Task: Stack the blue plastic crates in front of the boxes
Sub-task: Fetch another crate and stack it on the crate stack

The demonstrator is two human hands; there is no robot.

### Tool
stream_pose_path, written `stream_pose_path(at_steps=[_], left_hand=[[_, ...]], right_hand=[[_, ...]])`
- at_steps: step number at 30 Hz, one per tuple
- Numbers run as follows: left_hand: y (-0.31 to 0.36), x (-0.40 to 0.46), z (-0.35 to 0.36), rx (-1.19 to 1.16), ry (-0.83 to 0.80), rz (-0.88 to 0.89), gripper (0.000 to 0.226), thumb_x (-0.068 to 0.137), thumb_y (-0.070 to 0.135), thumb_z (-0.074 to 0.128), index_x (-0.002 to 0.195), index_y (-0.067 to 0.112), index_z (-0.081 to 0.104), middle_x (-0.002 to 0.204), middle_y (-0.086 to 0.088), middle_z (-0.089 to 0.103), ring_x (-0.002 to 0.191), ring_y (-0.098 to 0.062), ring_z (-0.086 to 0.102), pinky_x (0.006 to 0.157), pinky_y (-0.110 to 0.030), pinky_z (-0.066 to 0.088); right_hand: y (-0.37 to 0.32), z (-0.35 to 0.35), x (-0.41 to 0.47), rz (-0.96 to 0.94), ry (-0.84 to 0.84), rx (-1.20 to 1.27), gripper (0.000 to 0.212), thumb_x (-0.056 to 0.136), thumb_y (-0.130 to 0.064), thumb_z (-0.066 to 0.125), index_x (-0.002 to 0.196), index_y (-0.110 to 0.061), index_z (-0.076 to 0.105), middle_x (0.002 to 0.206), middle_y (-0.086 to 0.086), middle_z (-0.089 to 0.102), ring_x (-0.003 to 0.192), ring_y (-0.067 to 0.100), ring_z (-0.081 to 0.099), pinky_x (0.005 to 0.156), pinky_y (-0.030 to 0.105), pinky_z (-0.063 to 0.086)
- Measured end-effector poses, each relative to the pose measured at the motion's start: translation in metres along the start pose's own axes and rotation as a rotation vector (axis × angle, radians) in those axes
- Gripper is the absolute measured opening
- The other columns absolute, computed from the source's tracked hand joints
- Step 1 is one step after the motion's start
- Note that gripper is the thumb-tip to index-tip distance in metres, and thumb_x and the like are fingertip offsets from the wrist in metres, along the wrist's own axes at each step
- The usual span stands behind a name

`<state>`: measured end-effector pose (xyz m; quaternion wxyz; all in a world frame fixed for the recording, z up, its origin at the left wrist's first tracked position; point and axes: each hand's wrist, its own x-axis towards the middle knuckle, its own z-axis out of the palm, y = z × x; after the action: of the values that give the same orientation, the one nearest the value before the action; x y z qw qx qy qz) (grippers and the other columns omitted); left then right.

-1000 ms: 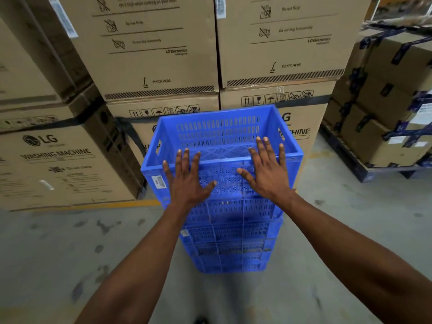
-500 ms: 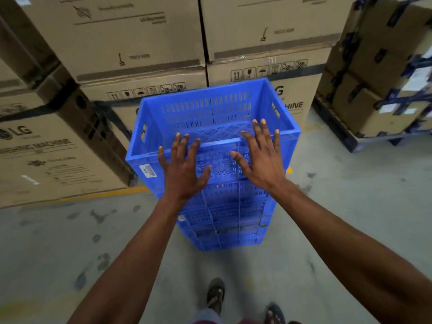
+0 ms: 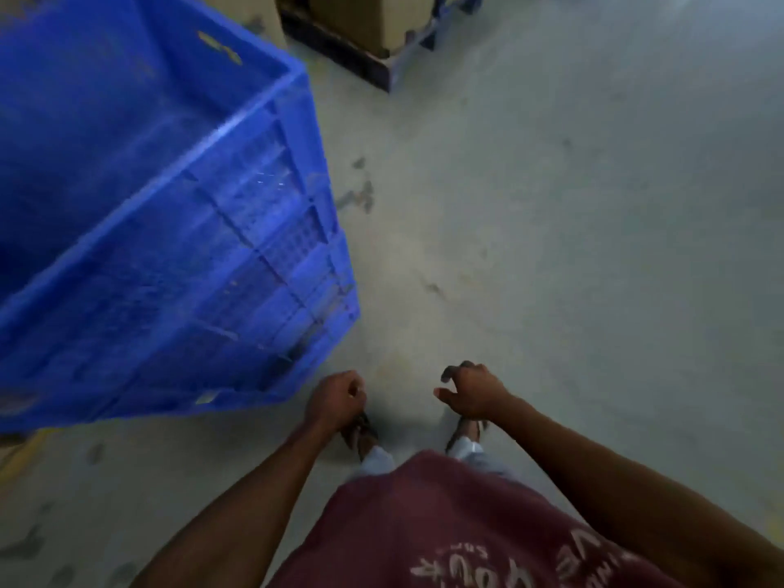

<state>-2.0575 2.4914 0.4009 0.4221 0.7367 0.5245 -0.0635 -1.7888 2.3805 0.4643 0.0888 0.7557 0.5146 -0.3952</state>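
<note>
The stack of blue plastic crates (image 3: 178,256) fills the left of the blurred head view and stands on the concrete floor. Both hands are off it. My left hand (image 3: 335,398) hangs low just right of the stack's near corner, fingers loosely curled, holding nothing. My right hand (image 3: 471,392) hangs beside it, fingers also loosely curled and empty. The cardboard boxes behind the stack are mostly out of view.
A dark pallet (image 3: 360,53) with a cardboard box (image 3: 382,19) on it sits at the top centre. Grey concrete floor (image 3: 572,248) stretches to the right. My feet (image 3: 360,435) in sandals and my maroon shirt (image 3: 445,524) show below.
Both hands have left the top crate's near wall and dropped to my sides. The view has swung down and to the right, so the stack now sits at the left.
</note>
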Motion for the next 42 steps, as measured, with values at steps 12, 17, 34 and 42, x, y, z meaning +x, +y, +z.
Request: stream_pose_path(at_steps=[12, 17, 34, 42], left_hand=[[0.114, 0.052, 0.116, 0.668, -0.485, 0.021, 0.014, 0.081, 0.030, 0.075, 0.071, 0.027, 0.066, 0.101, -0.005, 0.078, 0.099, -0.025, 0.071, 0.084, -0.030, 0.055], [0.244, 0.038, 0.204, 0.694, -0.513, 0.113, 0.009, 0.083, 0.030, 0.076, 0.076, 0.027, 0.071, 0.099, -0.008, 0.079, 0.096, -0.029, 0.075, 0.086, -0.036, 0.059], [0.620, -0.100, 0.543, 0.701, -0.908, 0.742, 0.004, 0.087, 0.035, 0.075, 0.091, 0.034, 0.074, 0.087, 0.013, 0.074, 0.082, -0.009, 0.073, 0.084, -0.032, 0.059], [0.772, -0.083, 0.706, 0.743, -0.998, 0.765, 0.008, 0.088, 0.030, 0.074, 0.084, 0.036, 0.071, 0.092, 0.006, 0.077, 0.086, -0.017, 0.075, 0.089, -0.040, 0.060]], right_hand=[[0.172, 0.170, -0.141, 0.462, -0.008, 0.713, 0.042, 0.091, -0.054, 0.056, 0.113, -0.019, 0.067, 0.106, 0.004, 0.073, 0.104, 0.025, 0.065, 0.088, 0.035, 0.051], [0.254, 0.204, -0.198, 0.527, 0.114, 0.923, 0.043, 0.091, -0.049, 0.055, 0.119, -0.019, 0.067, 0.115, 0.004, 0.070, 0.109, 0.024, 0.063, 0.092, 0.034, 0.051], [0.523, 0.208, -0.372, 1.014, 0.632, 1.348, 0.033, 0.091, -0.050, 0.061, 0.114, -0.027, 0.069, 0.106, 0.000, 0.075, 0.098, 0.021, 0.069, 0.082, 0.030, 0.054], [0.704, 0.180, -0.420, 1.114, 0.662, 1.405, 0.028, 0.091, -0.046, 0.061, 0.110, -0.027, 0.069, 0.101, -0.002, 0.075, 0.092, 0.017, 0.068, 0.077, 0.030, 0.055]])
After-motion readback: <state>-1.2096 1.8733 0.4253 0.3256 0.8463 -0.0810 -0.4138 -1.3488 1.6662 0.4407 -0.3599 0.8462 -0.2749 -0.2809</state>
